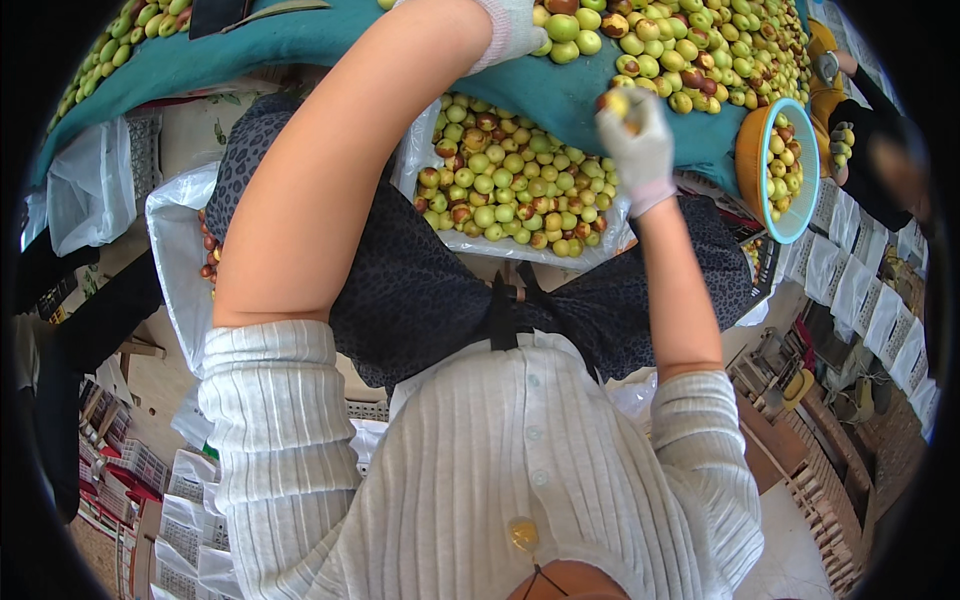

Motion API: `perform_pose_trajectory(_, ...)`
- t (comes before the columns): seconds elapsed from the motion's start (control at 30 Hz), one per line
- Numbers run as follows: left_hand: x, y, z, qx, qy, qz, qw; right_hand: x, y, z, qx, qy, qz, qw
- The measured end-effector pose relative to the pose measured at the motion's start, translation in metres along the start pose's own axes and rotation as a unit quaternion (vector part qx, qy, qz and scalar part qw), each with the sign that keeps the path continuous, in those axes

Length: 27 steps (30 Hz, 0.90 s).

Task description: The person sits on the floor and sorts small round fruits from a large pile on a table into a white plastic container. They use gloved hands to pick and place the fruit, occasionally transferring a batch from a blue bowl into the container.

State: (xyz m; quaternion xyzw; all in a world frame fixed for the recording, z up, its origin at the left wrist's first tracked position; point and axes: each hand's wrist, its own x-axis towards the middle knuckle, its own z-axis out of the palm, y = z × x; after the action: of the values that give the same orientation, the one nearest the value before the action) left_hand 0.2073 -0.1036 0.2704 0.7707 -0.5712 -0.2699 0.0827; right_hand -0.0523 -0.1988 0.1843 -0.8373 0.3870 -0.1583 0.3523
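Green and brown jujubes [690, 52] are heaped on a teal cloth [555, 90]. My left hand [516, 31], in a pale knit glove, reaches to the top edge of the view beside the near fruit; its grip is partly cut off. My right hand [639, 142], gloved too and slightly blurred, holds a yellow and brown jujube [616, 103] in its fingers above the cloth's front edge. Below the cloth, between my knees, a plastic-lined crate [525, 244] holds many green and brown-patched jujubes [502, 180].
An orange and blue basket [810, 172] of jujubes tilts at the cloth's right end. A lined crate [176, 247] with redder fruit stands by my left leg. Another person's gloved hand [841, 146] holds fruit at far right. Another person's dark-clad legs [112, 307] are at left.
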Motion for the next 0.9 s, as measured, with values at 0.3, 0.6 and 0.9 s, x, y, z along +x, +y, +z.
perform_pose_trajectory(0.3,0.006,0.004,0.003,0.004,-0.024,-0.026,0.999,-0.053,0.052,0.125,-0.241,-0.136,-0.015,0.961)
perform_pose_trajectory(0.6,0.012,0.008,-0.006,0.026,-0.010,-0.034,0.999,-0.079,0.050,0.144,-0.308,-0.214,-0.112,0.920)
perform_pose_trajectory(0.9,0.010,0.001,-0.009,0.005,-0.015,-0.010,1.000,-0.010,0.005,0.032,-0.217,0.080,-0.227,0.946)
